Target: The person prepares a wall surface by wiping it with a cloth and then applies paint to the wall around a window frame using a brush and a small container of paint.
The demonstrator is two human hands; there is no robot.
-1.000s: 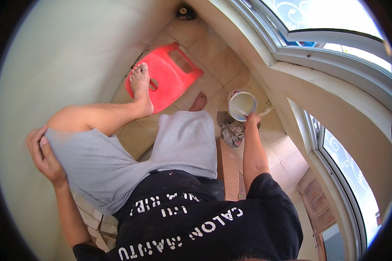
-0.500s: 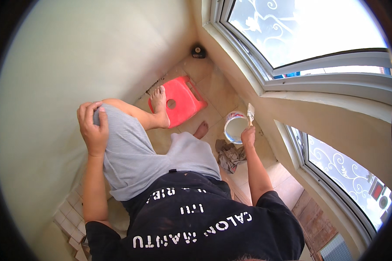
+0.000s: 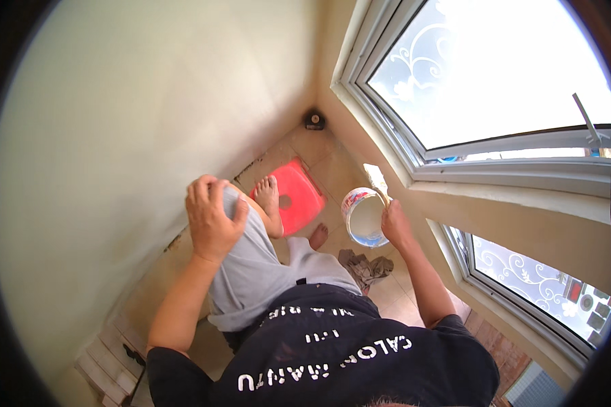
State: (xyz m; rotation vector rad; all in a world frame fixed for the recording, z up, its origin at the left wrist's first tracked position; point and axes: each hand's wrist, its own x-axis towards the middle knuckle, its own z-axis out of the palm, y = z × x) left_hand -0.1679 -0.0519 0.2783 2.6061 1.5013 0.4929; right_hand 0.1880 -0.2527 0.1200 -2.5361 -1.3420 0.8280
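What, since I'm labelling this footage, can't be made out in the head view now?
All in the head view:
End of the brush handle: hidden by the right hand.
Depth of the bucket's contents: hidden by its wall.
Dark object in the corner: too small to identify.
Scene beyond the upper window: mostly lost in glare.

I'm in what looks like a home, though much of the room lies out of view: a plain wall (image 3: 149, 102) on my left, a scroll-patterned window (image 3: 414, 74) far right, a similar pane (image 3: 512, 268) near right, beige floor tiles (image 3: 331, 178), a red stool (image 3: 300, 203).
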